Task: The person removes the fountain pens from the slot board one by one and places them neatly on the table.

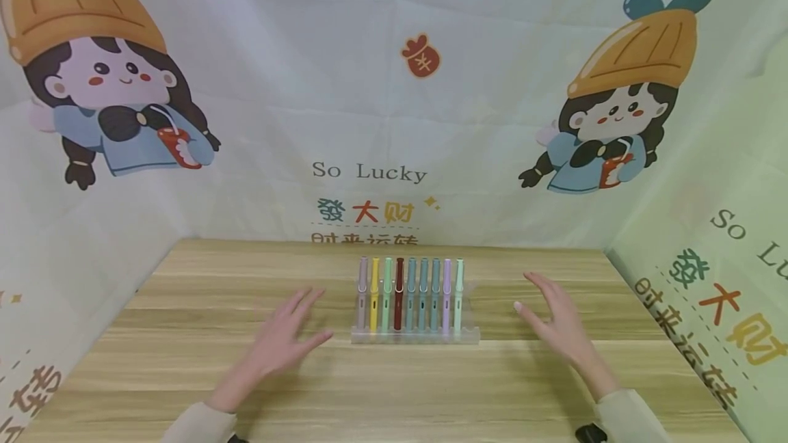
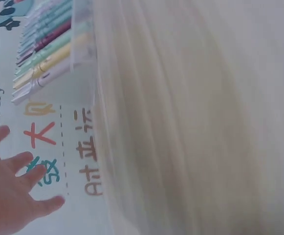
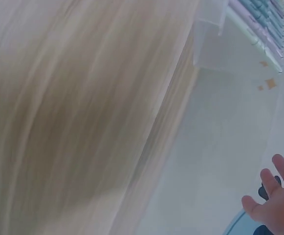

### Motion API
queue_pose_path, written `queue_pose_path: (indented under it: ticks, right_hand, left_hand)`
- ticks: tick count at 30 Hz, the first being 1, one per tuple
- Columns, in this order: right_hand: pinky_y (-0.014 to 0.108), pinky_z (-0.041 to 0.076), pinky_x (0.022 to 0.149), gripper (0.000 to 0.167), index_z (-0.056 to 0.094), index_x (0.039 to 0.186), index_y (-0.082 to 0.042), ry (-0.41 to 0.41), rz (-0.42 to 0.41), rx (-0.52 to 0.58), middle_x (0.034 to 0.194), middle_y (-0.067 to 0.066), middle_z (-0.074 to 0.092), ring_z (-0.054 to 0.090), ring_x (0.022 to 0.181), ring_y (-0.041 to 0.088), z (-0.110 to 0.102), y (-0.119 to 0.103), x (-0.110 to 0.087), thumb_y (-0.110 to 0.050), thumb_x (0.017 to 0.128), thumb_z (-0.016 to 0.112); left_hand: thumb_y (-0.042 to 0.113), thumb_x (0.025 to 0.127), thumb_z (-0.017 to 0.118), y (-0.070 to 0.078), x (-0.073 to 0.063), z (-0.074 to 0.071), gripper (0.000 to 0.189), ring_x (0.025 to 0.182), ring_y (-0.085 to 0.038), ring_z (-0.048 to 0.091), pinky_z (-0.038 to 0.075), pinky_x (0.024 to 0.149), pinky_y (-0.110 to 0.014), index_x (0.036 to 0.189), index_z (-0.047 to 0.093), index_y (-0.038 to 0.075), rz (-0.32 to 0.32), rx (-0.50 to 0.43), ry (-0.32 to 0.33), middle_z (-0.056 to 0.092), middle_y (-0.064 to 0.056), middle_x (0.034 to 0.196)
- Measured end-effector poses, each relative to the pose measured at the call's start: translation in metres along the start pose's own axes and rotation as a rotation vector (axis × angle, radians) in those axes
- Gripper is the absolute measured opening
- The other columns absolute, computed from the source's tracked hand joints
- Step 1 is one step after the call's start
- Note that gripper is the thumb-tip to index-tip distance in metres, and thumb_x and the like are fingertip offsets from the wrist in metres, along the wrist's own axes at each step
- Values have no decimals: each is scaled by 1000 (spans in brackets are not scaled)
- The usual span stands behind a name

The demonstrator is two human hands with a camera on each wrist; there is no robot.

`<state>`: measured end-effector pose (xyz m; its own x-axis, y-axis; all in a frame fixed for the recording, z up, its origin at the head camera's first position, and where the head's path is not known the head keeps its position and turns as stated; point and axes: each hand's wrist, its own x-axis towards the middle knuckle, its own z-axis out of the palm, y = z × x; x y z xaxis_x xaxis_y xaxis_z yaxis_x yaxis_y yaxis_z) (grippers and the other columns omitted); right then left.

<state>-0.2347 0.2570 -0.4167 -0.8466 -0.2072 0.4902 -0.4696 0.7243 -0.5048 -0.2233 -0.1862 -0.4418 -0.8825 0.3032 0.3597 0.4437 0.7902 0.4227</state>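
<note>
A clear plastic stand (image 1: 415, 336) sits on the table between my hands and carries a row of several clip pens. From the left come a mauve pen (image 1: 362, 299), a yellow pen (image 1: 374, 299), a green pen (image 1: 386, 299) and a dark red pen (image 1: 399, 299); blue-grey, lilac and pale mint pens follow. My left hand (image 1: 284, 332) is held to the left of the stand, fingers spread and apart from it. On the other side my right hand (image 1: 557, 323) is likewise spread, farther from the stand. Both hands hold nothing.
The wood-grain table (image 1: 418, 395) reaches back to a printed cloth (image 1: 480, 149) that hangs behind it and along both sides. Cartoon figures and lettering cover the cloth. Pale sleeves and dark wrist bands show at the lower edge.
</note>
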Motion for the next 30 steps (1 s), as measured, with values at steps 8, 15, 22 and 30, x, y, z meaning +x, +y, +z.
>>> queue_pose_path:
  ticks: [8, 15, 22, 30]
  right_hand:
    - [54, 30, 89, 41, 41, 124, 5, 42, 132, 320, 121, 22, 44, 38, 111, 35, 6, -6, -2, -18, 91, 49]
    - [25, 39, 85, 50, 46, 123, -4, -2, 259, 460, 118, 10, 51, 46, 107, 16, 36, 30, -5, -40, 89, 47]
    - [31, 43, 82, 62, 49, 120, -4, -63, 337, 561, 115, 10, 53, 49, 104, 20, 56, 35, 0, -53, 81, 50]
    - [43, 41, 85, 41, 46, 119, 4, -159, 447, 652, 115, 20, 52, 48, 105, 31, 50, -13, 10, -22, 89, 53]
  left_hand:
    - [14, 82, 61, 6, 0, 7, 45, 107, -32, 46, 36, 89, -47, 122, 45, 0, -168, -549, -53, 49, -16, 119]
    - [15, 82, 61, 9, -1, 17, 41, 102, -32, 49, 40, 87, -41, 116, 48, -5, -190, -696, -140, 51, -20, 114]
    - [12, 82, 60, 9, 3, 24, 41, 100, -37, 50, 42, 85, -40, 114, 46, -10, -158, -740, -167, 49, -27, 112]
    - [8, 84, 58, 6, 8, 32, 38, 97, -37, 51, 46, 78, -34, 112, 45, -14, -141, -759, -205, 51, -27, 108]
